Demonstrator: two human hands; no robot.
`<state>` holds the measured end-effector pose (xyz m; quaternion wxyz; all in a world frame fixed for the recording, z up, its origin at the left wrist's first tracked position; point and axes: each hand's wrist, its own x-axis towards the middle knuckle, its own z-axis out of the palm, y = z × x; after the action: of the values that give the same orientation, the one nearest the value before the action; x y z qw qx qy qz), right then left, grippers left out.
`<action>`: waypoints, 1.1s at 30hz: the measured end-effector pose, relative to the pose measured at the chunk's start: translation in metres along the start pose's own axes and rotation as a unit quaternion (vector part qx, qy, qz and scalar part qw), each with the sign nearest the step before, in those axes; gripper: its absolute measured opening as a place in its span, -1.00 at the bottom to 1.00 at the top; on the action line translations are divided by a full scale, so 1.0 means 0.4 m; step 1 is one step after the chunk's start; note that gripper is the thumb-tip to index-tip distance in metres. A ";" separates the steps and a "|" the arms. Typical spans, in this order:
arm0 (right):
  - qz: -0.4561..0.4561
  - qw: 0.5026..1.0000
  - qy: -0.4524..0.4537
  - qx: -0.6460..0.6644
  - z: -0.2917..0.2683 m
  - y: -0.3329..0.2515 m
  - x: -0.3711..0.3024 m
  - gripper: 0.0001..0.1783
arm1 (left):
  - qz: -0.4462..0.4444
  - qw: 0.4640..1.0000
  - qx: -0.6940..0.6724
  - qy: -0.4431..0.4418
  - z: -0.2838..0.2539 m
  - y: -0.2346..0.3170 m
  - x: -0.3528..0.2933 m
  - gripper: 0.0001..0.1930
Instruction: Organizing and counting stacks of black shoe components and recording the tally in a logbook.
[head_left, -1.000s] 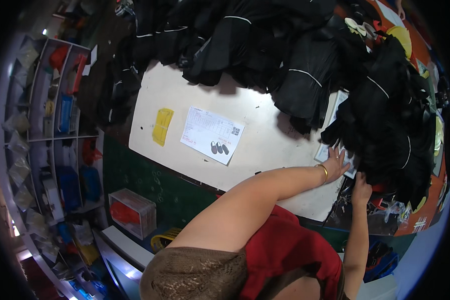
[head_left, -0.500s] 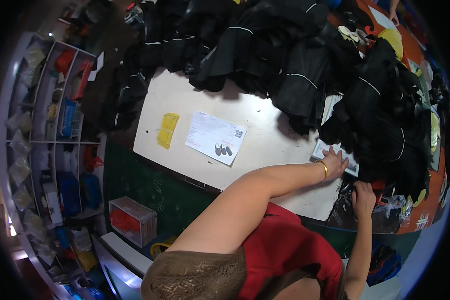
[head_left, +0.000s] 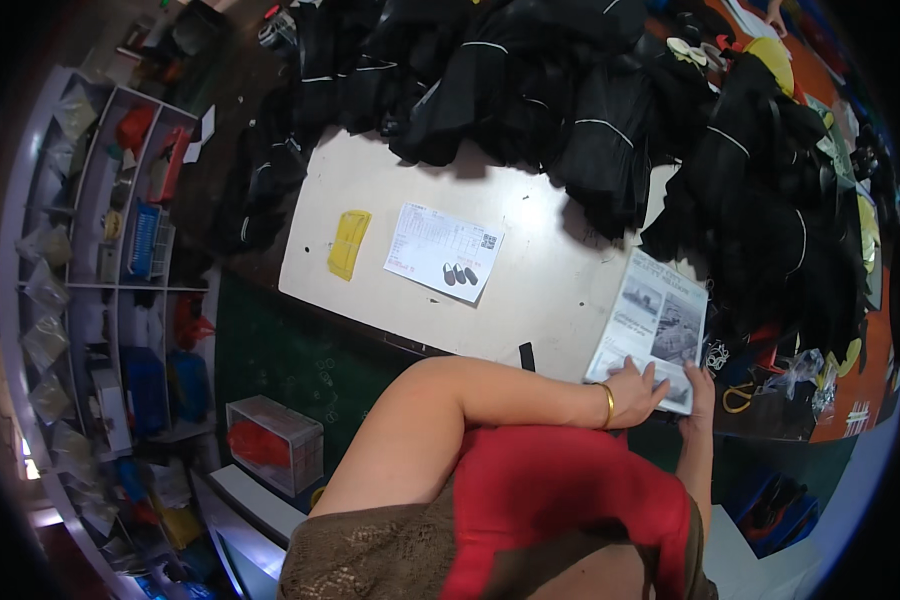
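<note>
A flat, pale sheaf with newspaper-like print and grey pictures lies over the near right corner of the white tabletop. My left hand, a gold bangle at its wrist, rests on its lower part with the fingers spread. At the lower right edge, my right hand grips the sheaf, its thumb side showing and the other fingers partly hidden. Black strapped bundles lie close by on the right. To the left, a white printed sheet with shoe pictures lies near a yellow folded piece.
More black bundles line the far side of the white table. A shelf unit with bags and bins stands left. Below the table is a clear box with red contents. Another person's hand appears at the far right.
The printed sheaf has come out from beside the black bundles toward me and shows more of its face. My right hand has moved from the table edge onto it; my left hand came nearer.
</note>
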<state>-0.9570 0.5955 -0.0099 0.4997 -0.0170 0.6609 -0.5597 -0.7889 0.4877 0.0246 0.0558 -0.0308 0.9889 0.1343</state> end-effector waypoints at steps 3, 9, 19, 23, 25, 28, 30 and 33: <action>-0.177 0.940 -0.005 -0.292 0.032 0.056 -0.028 -0.59 | 0.004 0.965 -0.217 -0.149 -0.014 -0.048 -0.033 -0.39; -0.236 0.814 -0.023 -0.530 0.202 -0.002 -0.226 -0.43 | -0.315 0.805 -0.453 0.218 0.057 -0.086 -0.081 -0.16; -0.074 0.872 -0.033 -0.483 0.304 0.112 -0.215 -0.31 | -0.394 0.576 -0.709 0.101 0.067 -0.207 -0.205 -0.66; -0.060 0.973 -0.010 -0.225 0.243 0.221 -0.173 -0.46 | -0.357 0.723 -0.557 0.195 0.110 -0.202 -0.201 -0.76; -0.075 0.993 0.000 -0.094 0.235 0.268 -0.154 -0.55 | -0.363 0.706 -0.576 0.197 0.109 -0.195 -0.211 -0.77; -0.078 0.993 0.030 -0.086 0.216 0.300 -0.129 -0.60 | -0.346 0.634 -0.653 0.228 0.120 -0.208 -0.236 -0.79; -0.082 0.991 0.078 -0.076 0.203 0.296 -0.131 -0.61 | -0.308 0.534 -0.746 0.252 0.072 -0.218 -0.272 -0.76; -0.133 0.979 0.135 -0.076 0.156 0.285 -0.131 -0.63 | -0.282 0.503 -0.768 0.280 0.021 -0.240 -0.313 -0.75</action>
<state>-0.8273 0.6235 -0.0549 0.3240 -0.0666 0.7548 -0.5665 -0.6565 0.4035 0.0061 -0.2343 -0.3753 0.4010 0.8022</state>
